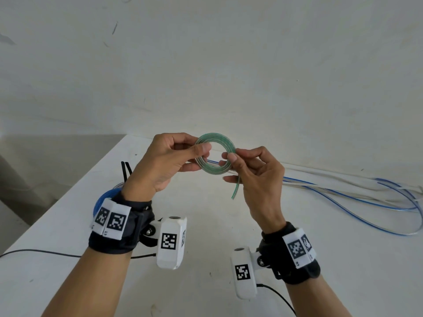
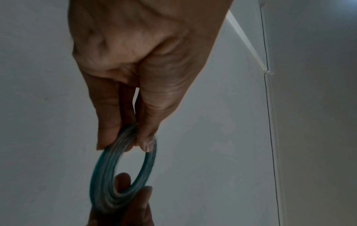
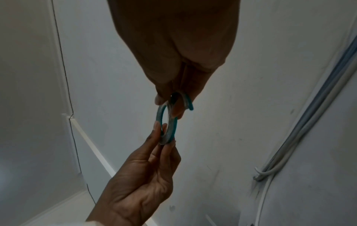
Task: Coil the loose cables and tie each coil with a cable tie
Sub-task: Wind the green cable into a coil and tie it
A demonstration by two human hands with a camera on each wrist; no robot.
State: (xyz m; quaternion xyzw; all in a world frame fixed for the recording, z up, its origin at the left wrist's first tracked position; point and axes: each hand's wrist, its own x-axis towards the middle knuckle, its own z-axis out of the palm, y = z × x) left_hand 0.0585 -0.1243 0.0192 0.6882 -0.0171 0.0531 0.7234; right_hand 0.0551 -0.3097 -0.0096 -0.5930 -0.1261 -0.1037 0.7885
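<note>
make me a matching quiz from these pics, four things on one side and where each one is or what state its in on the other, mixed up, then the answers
Things:
1. green cable coil
2. blue cable coil
3. black cable ties
4. loose blue and white cables

Places or states:
A. sprawled uncoiled on the table, to the right
B. lying on the table beyond the left wrist, partly hidden by it
C. held up in the air, pinched by the left hand and the right hand, its short tail hanging down
D. resting on the table behind the left wrist, mostly hidden by the wristband

Pairs: 1-C, 2-D, 3-B, 4-A
</note>
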